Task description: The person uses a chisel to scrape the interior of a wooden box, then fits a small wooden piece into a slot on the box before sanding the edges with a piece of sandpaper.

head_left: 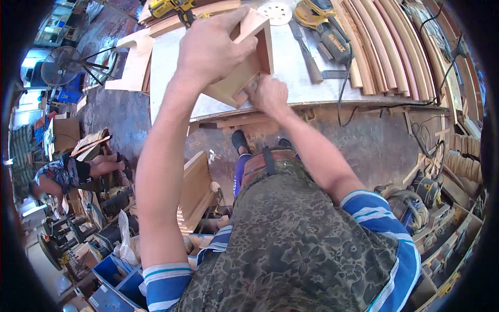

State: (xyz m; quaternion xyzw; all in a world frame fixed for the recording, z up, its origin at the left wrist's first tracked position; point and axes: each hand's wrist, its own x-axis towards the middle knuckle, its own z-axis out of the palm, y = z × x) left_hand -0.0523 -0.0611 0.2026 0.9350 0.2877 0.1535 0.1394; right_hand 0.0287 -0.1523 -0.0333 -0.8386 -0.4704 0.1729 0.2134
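Observation:
A small open wooden box (229,89) is tilted up on the white-topped workbench (171,73). My left hand (214,48) grips its upper side, thumb and fingers curled over the edge. At the lower end of the box is my right hand (268,95), its fingers bent and pressed against the wood; whatever they may hold is hidden. Behind the left hand lies a yellow-and-black cordless drill (174,9). To the right of the box are a chisel-like tool with a wooden handle (310,65) and a yellow-and-black orbital sander (328,34).
A round perforated sanding disc (275,13) lies at the back of the bench. Long wooden strips (387,49) are stacked at the right, with a black cord (343,93) hanging over the front edge. A standing fan (61,66) and another person (78,174) are off to the left.

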